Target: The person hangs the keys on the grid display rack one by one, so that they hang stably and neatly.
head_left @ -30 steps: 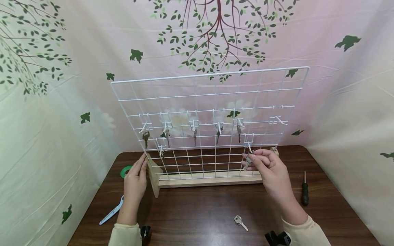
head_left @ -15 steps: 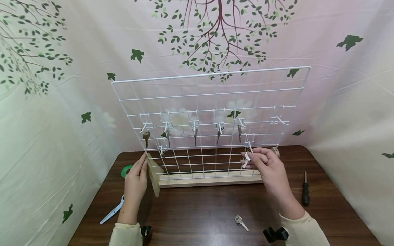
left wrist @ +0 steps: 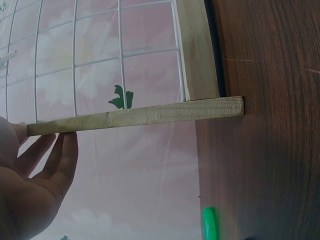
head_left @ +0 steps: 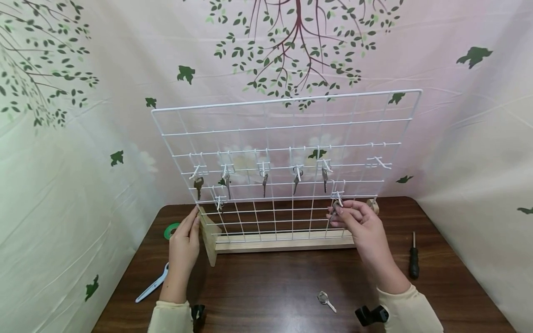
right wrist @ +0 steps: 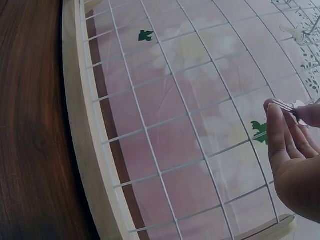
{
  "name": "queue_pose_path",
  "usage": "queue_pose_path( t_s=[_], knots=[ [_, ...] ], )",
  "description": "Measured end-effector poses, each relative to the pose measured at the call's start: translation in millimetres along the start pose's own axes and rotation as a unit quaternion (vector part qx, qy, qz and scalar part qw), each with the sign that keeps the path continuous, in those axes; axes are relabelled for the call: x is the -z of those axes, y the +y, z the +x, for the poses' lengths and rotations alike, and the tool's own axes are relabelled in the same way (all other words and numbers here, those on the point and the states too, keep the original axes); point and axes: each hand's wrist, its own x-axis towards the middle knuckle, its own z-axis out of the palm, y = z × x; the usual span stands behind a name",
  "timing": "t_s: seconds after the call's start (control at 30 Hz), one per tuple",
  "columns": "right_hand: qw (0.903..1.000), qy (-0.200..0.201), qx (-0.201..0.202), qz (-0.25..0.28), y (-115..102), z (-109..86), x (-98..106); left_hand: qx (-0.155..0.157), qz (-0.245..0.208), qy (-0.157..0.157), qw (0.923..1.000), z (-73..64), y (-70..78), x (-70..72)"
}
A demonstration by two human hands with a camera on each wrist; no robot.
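A white wire grid rack [head_left: 287, 100] stands on a wooden base [head_left: 283, 247]. My left hand [head_left: 183, 245] holds the upper part of the rack's wooden side piece [head_left: 210, 238], thumb on one face and fingers on the other in the left wrist view. Between thumb and fingers, my right hand [head_left: 368, 236] pinches a key [head_left: 334, 213] just under a lower-row hook [head_left: 338, 196]. Whether its ring is round that hook is hard to tell. In the right wrist view, the fingertips partly cover the key [right wrist: 285, 106]. Another key [head_left: 326, 301] lies on the table in front.
Several keys, one of them brass-coloured [head_left: 199, 187], hang on upper-row hooks. The upper right hook [head_left: 379, 162] bears no key. A screwdriver [head_left: 413, 262] lies at right; a light-blue handled tool [head_left: 151, 284] and green tape roll [head_left: 170, 230] are at left.
The key in my right hand has turned and risen slightly towards the hook. My right wrist has shifted a little left. The left hand keeps its place on the rack.
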Motion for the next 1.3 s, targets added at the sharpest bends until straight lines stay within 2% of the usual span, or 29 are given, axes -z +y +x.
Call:
queue_pose_path(
  t_s=[0.23,0.5,0.9,1.07,1.3],
  knots=[
    [0.9995,0.009,0.006,-0.031,10,-0.4,3,-0.001,-0.002,0.003,1.0,-0.7,-0.2,-1.2],
    [0.9997,0.015,0.011,-0.016,20,-6.5,6,0.01,0.001,0.0,1.0,-1.8,1.8,-1.1],
    [0.999,-0.01,0.024,-0.037,38,-23.5,10,-0.005,-0.005,0.0,1.0,-2.7,1.7,-0.1],
    [0.995,-0.038,-0.008,-0.092,50,-33.0,7,-0.003,-0.007,-0.001,1.0,-2.2,0.8,-0.1],
    [0.9799,-0.102,-0.086,-0.149,81,-47.6,10,-0.001,-0.005,-0.003,1.0,-2.0,0.7,0.0]
  ],
)
